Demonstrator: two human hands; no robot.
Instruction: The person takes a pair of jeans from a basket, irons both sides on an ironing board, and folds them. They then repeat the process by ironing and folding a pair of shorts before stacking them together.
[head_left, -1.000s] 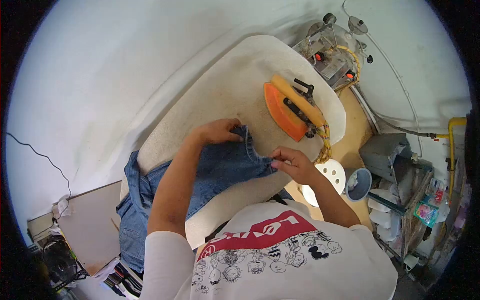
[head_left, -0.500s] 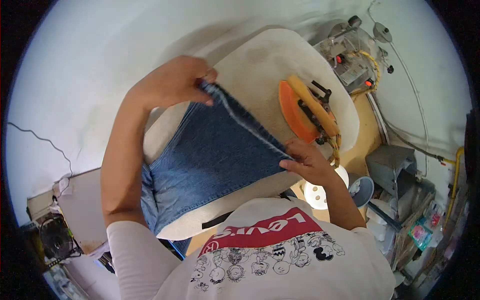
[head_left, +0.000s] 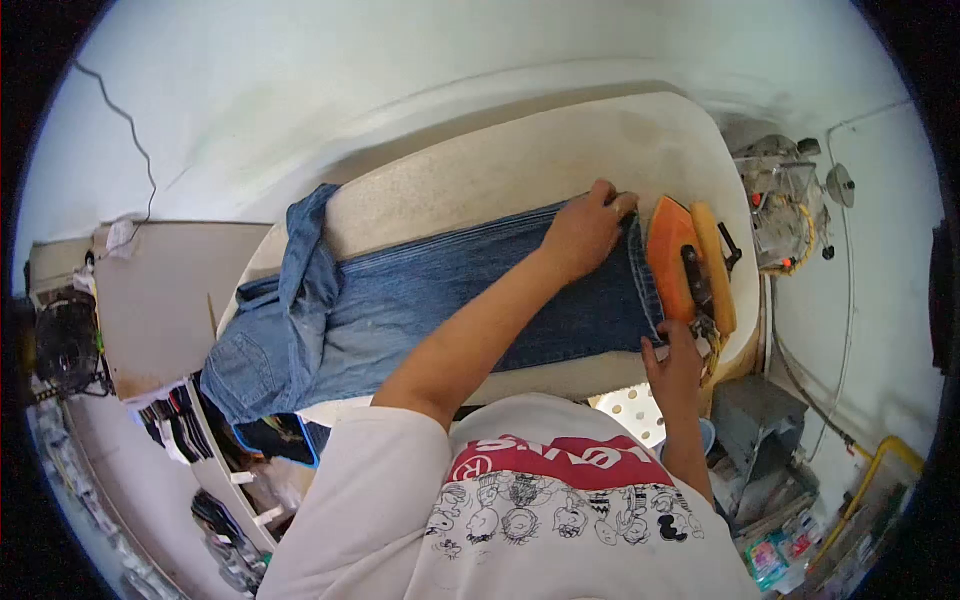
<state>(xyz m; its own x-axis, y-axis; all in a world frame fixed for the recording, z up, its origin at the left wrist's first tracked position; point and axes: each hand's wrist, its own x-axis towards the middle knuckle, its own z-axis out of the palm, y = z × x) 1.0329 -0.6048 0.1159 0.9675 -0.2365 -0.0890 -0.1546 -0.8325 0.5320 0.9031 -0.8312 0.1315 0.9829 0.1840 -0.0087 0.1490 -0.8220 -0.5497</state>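
A pair of blue jeans (head_left: 450, 285) lies along a padded ironing board (head_left: 470, 170), one leg stretched flat to the right. Its upper part is bunched at the left end. My left hand (head_left: 588, 232) grips the far corner of the leg's hem, fingers bent over the edge. At the near corner of the same hem, my right hand (head_left: 676, 365) pinches the denim between thumb and fingers. Just right of the hem rests an iron (head_left: 690, 265) with an orange body and a wooden-coloured handle, close to both hands.
A steam unit (head_left: 785, 205) with hoses stands beyond the board's right end, by the white wall. A white perforated stool (head_left: 632, 412) and a grey metal box (head_left: 755, 425) sit below. At the left are a board panel (head_left: 180, 300) and a black fan (head_left: 68, 342).
The raised hem has come down and the leg is stretched flat to the right, with its hem beside the iron. Both hands stay at the hem's corners. The camera view has shifted left.
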